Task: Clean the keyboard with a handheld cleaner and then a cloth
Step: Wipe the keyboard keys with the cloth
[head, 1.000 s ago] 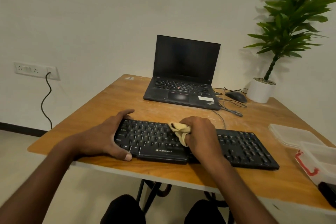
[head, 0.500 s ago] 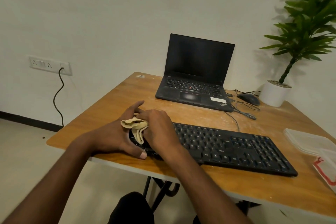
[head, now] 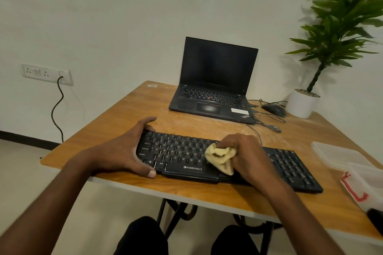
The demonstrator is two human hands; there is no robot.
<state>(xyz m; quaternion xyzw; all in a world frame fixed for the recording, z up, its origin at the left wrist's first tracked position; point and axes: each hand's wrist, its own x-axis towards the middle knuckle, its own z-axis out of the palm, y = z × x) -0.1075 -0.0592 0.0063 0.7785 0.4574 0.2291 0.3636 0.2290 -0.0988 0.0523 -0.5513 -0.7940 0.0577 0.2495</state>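
A black keyboard (head: pixel 182 151) lies along the near edge of the wooden table (head: pixel 207 196). My left hand (head: pixel 124 151) grips the keyboard's left end, thumb on the front edge and fingers over the back edge. My right hand (head: pixel 246 155) presses a bunched yellow cloth (head: pixel 220 156) onto the keys near the keyboard's middle, just right of the brand label. The keys under my right hand are hidden. No handheld cleaner is clearly in view.
An open black laptop (head: pixel 215 89) stands at the back of the table, with a mouse (head: pixel 273 109) and loose cables beside it. A potted plant (head: pixel 302 102) fills the back right corner. Clear plastic containers (head: pixel 339 155) lie at the right edge.
My right hand swept the cloth from the middle to the keyboard's left end, then back right to the middle. My left hand kept its hold on the left end.
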